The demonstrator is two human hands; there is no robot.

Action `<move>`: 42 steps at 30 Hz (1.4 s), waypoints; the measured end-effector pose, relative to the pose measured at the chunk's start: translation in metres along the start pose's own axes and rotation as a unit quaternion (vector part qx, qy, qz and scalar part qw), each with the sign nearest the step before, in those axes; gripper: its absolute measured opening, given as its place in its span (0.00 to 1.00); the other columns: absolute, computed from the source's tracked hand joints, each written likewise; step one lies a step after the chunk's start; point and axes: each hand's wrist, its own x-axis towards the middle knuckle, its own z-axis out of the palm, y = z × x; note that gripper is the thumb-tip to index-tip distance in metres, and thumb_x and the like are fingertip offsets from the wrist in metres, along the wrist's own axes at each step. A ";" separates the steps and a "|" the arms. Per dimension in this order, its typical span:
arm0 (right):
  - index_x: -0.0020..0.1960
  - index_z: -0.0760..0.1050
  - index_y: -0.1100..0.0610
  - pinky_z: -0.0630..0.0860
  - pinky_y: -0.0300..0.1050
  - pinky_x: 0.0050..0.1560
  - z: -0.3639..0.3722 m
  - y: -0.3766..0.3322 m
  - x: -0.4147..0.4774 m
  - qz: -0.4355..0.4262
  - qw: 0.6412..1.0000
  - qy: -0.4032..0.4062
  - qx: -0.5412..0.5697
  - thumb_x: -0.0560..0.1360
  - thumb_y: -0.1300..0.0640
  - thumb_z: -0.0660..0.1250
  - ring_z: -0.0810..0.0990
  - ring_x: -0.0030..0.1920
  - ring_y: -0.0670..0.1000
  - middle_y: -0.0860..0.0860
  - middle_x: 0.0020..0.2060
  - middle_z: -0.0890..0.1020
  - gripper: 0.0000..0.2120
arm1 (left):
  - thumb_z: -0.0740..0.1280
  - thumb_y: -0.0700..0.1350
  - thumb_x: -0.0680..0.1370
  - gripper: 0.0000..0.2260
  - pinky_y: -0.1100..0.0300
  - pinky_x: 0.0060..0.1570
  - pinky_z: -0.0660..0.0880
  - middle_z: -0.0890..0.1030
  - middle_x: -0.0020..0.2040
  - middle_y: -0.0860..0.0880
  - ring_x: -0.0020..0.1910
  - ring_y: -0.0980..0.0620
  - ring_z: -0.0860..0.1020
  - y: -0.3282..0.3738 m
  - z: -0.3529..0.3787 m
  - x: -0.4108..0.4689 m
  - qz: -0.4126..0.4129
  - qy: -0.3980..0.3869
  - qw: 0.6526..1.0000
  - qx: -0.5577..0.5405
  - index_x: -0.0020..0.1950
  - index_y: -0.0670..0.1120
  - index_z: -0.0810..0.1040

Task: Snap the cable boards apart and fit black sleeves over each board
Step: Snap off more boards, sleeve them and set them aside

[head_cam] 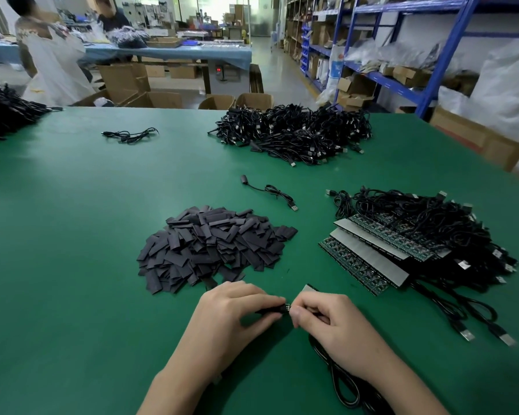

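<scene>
My left hand (232, 310) pinches a black sleeve (271, 310) near the front of the green table (72, 235). My right hand (330, 322) pinches a small cable board (287, 307) whose end sits at the sleeve's mouth; its black cable (339, 381) trails back under my right wrist. A strip of joined boards (309, 288) peeks out just behind my right hand. A heap of loose black sleeves (213, 247) lies just beyond my hands. To the right lie panels of joined boards (369, 259) with their cables piled on them.
A big pile of finished cables (294, 133) sits at the far middle. One sleeved cable (270, 193) lies alone mid-table, another cable (131, 135) at far left, a further dark pile (3, 112) at the left edge. Shelving, boxes and two people stand beyond the table.
</scene>
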 end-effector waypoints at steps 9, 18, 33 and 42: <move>0.37 0.76 0.49 0.61 0.45 0.36 -0.006 0.001 0.001 0.026 0.998 -0.029 0.055 0.76 0.43 0.63 0.65 0.33 0.44 0.46 0.30 0.69 0.13 | 0.78 0.46 0.76 0.07 0.68 0.46 0.77 0.85 0.46 0.58 0.43 0.61 0.81 0.004 0.001 -0.001 0.012 -0.008 1.000 -0.025 0.53 0.50 0.88; 0.46 0.80 0.44 0.64 0.46 0.35 0.001 0.003 0.000 0.013 1.000 0.015 -0.002 0.75 0.36 0.59 0.68 0.31 0.50 0.53 0.31 0.76 0.16 | 0.76 0.49 0.76 0.07 0.64 0.46 0.77 0.85 0.47 0.61 0.46 0.62 0.82 0.004 0.001 -0.001 -0.088 0.000 0.990 -0.109 0.53 0.54 0.88; 0.50 0.77 0.43 0.68 0.38 0.32 -0.004 0.002 -0.001 -0.068 0.990 0.111 -0.050 0.76 0.44 0.67 0.73 0.30 0.46 0.44 0.34 0.76 0.05 | 0.78 0.49 0.73 0.07 0.69 0.47 0.73 0.83 0.46 0.60 0.47 0.58 0.82 0.008 -0.001 0.003 -0.139 0.027 0.980 -0.141 0.50 0.54 0.88; 0.46 0.80 0.44 0.71 0.37 0.31 -0.003 -0.001 -0.002 -0.106 0.982 0.137 -0.068 0.77 0.49 0.69 0.78 0.36 0.48 0.43 0.40 0.79 0.01 | 0.77 0.48 0.73 0.06 0.65 0.48 0.76 0.84 0.46 0.58 0.47 0.54 0.83 0.008 0.002 0.002 -0.166 0.025 0.968 -0.187 0.49 0.53 0.88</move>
